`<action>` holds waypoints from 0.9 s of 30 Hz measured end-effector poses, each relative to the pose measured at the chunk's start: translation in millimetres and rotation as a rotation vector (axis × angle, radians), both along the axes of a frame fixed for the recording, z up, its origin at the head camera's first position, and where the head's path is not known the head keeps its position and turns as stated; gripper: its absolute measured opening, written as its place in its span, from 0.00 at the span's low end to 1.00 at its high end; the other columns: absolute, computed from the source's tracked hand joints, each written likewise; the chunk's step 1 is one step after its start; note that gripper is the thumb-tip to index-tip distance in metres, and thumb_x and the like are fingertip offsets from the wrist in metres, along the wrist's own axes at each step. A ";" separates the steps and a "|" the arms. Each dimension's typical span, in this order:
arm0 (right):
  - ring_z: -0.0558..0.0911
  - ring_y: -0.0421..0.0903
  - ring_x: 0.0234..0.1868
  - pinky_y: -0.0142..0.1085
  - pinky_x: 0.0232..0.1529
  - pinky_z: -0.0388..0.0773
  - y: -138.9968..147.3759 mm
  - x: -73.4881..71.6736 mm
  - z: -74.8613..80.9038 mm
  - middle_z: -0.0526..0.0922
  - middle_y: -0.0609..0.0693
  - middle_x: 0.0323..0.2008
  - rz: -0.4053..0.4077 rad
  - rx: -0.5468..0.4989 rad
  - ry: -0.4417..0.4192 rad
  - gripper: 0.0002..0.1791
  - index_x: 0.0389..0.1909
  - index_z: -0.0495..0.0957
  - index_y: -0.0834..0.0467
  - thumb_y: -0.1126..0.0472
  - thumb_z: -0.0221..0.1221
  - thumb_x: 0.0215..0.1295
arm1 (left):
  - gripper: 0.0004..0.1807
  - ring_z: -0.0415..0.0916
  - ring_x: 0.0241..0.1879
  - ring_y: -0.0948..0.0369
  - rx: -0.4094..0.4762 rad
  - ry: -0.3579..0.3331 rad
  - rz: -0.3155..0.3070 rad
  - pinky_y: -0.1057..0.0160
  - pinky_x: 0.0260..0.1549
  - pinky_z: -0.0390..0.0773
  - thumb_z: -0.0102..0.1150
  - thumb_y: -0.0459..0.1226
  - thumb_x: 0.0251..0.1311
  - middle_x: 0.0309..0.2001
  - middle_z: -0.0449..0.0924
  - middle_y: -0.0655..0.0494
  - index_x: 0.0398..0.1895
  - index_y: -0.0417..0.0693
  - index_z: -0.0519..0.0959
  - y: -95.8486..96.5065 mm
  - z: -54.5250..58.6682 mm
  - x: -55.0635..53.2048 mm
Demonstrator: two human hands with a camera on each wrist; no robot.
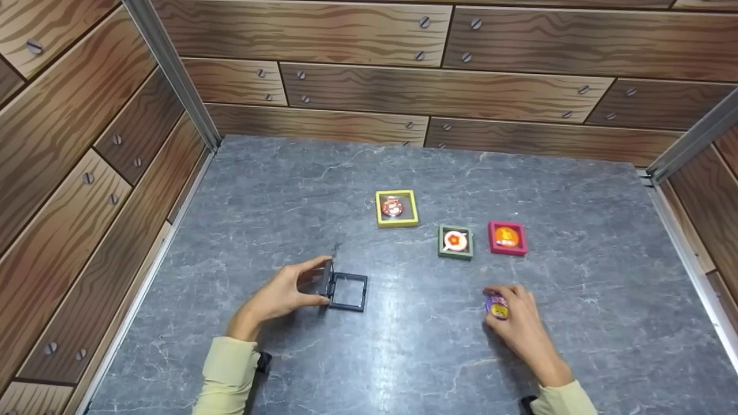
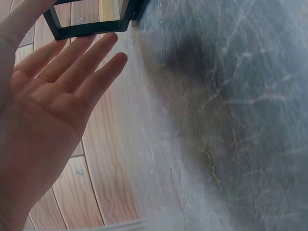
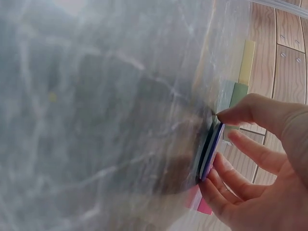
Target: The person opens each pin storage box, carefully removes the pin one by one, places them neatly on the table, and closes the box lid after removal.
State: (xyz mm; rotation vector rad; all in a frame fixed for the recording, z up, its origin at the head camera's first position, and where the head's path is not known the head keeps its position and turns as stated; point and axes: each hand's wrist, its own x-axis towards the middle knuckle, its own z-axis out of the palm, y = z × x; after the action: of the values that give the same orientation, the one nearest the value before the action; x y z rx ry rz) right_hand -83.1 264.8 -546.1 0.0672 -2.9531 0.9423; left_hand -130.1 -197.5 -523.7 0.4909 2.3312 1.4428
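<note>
A black hinged display frame [image 1: 349, 292] lies opened on the grey tabletop, one half flat and the other half raised. My left hand [image 1: 282, 293] grips the raised half between thumb and fingers; the left wrist view shows part of the black frame [image 2: 91, 29] by the fingertips. Over to the right, my right hand [image 1: 519, 317] pinches a round purple badge [image 1: 497, 306] with a yellow figure by its edges. In the right wrist view the badge [image 3: 211, 151] appears edge-on, close to the tabletop, between thumb and fingers.
Farther back lie a yellow frame [image 1: 396, 225] holding a red round badge, a green frame [image 1: 455, 256] with a white-and-red badge, and a pink frame [image 1: 508, 252] with an orange badge. Wood-patterned walls [image 1: 357, 34] stand at the back and both sides.
</note>
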 end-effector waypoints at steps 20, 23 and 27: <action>0.76 0.61 0.53 0.53 0.55 0.73 -25.2 -15.2 8.9 0.83 0.64 0.50 0.050 -0.049 0.135 0.18 0.52 0.86 0.64 0.62 0.72 0.62 | 0.52 0.65 0.78 0.41 -0.178 0.033 0.037 0.40 0.81 0.61 0.80 0.35 0.51 0.77 0.68 0.38 0.80 0.39 0.64 8.0 -7.1 -2.3; 0.77 0.58 0.49 0.51 0.53 0.73 -40.6 -20.2 7.8 0.84 0.61 0.46 0.097 -0.061 0.223 0.15 0.48 0.87 0.63 0.64 0.73 0.59 | 0.51 0.65 0.78 0.41 -0.188 0.039 0.038 0.40 0.81 0.62 0.80 0.36 0.51 0.77 0.68 0.38 0.79 0.38 0.64 9.1 -6.6 -2.0; 0.78 0.56 0.49 0.52 0.54 0.76 -62.3 -27.0 8.4 0.85 0.59 0.44 0.148 -0.073 0.245 0.13 0.46 0.87 0.62 0.65 0.71 0.60 | 0.50 0.67 0.77 0.42 -0.183 0.037 0.034 0.41 0.81 0.63 0.79 0.34 0.52 0.76 0.69 0.38 0.79 0.38 0.64 9.5 -5.5 -2.2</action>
State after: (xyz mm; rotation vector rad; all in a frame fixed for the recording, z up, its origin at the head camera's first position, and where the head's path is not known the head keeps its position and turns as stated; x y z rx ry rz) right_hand -110.1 202.5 -537.8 0.3756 -2.7162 0.9788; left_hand -132.3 -188.0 -529.2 0.4314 2.4820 1.2286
